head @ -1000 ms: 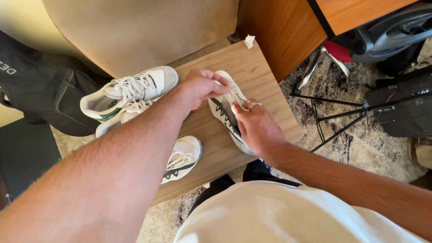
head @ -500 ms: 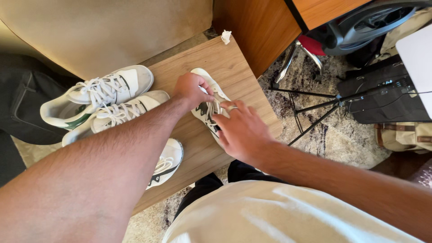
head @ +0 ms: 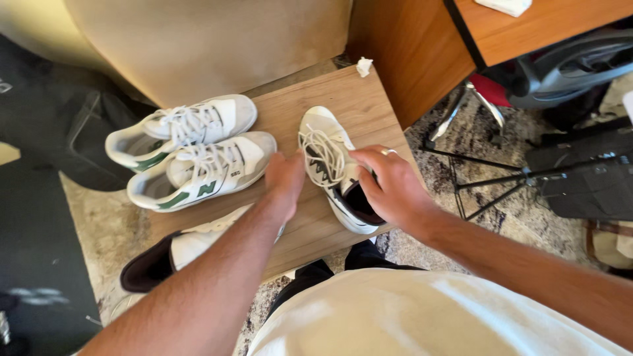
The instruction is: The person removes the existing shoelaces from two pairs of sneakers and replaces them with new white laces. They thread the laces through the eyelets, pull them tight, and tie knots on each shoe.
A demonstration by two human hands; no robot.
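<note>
A white sneaker with black trim lies on a low wooden table, toe pointing away from me, laces loose. My right hand grips its collar and tongue near the heel. My left hand touches the shoe's left side by the laces, fingers curled. Its mate, a white shoe with a dark opening, lies at the table's near left edge, partly hidden under my left forearm.
Two white sneakers with green trim sit side by side on the table's left half. A crumpled paper lies at the far corner. A wooden cabinet, a tripod and black bags stand right; a beige chair behind.
The view has shifted down and right. The black-trimmed shoe now lies straighter with its laces showing, my right hand has moved to its heel end, and my left hand has slid to its side.
</note>
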